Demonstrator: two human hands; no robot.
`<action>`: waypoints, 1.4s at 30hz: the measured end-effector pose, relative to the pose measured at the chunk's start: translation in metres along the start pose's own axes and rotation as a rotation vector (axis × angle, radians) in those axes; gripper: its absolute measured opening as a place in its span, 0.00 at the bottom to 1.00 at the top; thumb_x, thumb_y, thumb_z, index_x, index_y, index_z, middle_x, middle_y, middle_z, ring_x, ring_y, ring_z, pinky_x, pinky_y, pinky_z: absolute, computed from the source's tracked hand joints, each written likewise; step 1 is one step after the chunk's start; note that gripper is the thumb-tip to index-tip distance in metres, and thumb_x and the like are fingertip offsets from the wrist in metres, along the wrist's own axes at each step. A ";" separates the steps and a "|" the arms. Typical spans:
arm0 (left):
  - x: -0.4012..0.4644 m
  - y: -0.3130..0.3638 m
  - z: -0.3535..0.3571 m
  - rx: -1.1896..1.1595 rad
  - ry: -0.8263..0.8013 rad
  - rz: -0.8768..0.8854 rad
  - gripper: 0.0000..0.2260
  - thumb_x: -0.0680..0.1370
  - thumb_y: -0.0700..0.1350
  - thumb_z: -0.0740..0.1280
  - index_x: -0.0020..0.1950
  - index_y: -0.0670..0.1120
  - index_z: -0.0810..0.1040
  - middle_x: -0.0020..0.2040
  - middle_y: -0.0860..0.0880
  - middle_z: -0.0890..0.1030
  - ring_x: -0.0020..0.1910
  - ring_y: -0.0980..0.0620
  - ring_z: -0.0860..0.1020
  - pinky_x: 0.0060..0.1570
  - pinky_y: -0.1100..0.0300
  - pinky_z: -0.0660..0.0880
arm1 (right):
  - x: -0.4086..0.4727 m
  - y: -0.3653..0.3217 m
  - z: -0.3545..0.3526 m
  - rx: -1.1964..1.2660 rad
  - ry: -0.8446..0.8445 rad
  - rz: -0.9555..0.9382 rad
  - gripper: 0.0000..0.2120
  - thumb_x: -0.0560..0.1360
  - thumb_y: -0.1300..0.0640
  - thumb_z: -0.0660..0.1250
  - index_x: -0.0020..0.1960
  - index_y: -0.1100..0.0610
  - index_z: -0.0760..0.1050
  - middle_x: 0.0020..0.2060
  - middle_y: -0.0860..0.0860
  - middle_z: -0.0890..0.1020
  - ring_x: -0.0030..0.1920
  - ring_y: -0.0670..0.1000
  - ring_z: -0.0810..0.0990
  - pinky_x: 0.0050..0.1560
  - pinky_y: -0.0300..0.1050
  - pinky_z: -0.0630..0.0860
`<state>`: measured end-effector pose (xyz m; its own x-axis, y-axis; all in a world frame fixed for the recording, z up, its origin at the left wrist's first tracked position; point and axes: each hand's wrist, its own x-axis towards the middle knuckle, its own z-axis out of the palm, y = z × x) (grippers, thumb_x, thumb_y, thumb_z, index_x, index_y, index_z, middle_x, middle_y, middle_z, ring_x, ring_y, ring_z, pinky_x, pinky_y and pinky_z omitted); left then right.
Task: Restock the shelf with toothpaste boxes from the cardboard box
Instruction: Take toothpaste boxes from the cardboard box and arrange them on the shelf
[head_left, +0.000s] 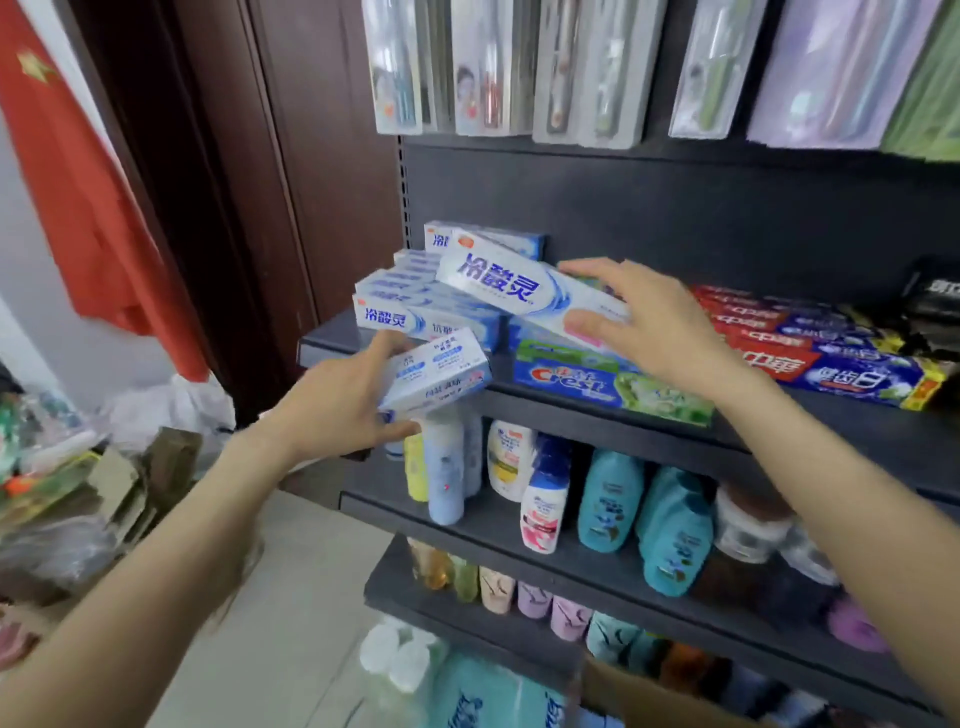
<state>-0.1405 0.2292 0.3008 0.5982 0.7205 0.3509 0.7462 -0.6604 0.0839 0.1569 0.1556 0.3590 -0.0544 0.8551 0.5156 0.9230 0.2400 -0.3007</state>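
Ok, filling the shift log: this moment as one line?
left hand: grips small toothpaste box | right hand: places white toothpaste box on stack | shelf: partly stocked

Blue "冷酸灵" printed on the tilted white toothpaste box (524, 296) at frame centre and again on the front box of the stack (415, 322) left of it. "Crest" in red and blue on the green-and-blue box (597, 384) below. "中華" in white on the red boxes (800, 358) at right. Smaller print blurred
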 end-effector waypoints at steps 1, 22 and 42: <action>0.013 -0.013 -0.004 0.022 -0.004 0.047 0.34 0.67 0.57 0.73 0.66 0.51 0.59 0.58 0.47 0.78 0.49 0.39 0.80 0.43 0.51 0.73 | 0.024 -0.005 0.007 -0.055 -0.010 0.020 0.22 0.75 0.44 0.65 0.68 0.41 0.67 0.46 0.46 0.72 0.52 0.51 0.74 0.44 0.44 0.65; 0.174 -0.148 -0.035 -0.021 -0.136 0.382 0.22 0.73 0.58 0.66 0.63 0.53 0.64 0.61 0.55 0.78 0.51 0.46 0.78 0.46 0.56 0.70 | 0.233 0.007 0.136 -0.017 -0.044 0.160 0.12 0.77 0.52 0.65 0.60 0.49 0.76 0.58 0.51 0.75 0.59 0.54 0.74 0.63 0.49 0.69; 0.144 -0.176 0.007 -0.395 -0.074 0.167 0.29 0.62 0.69 0.66 0.59 0.55 0.78 0.54 0.56 0.76 0.55 0.54 0.75 0.57 0.54 0.72 | 0.105 -0.040 0.111 -0.286 -0.101 0.070 0.26 0.71 0.39 0.68 0.62 0.56 0.74 0.56 0.50 0.75 0.55 0.53 0.72 0.53 0.46 0.68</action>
<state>-0.1840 0.4509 0.3300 0.7315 0.6003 0.3233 0.4765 -0.7892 0.3874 0.0724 0.2868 0.3363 -0.0109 0.9100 0.4145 0.9948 0.0519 -0.0877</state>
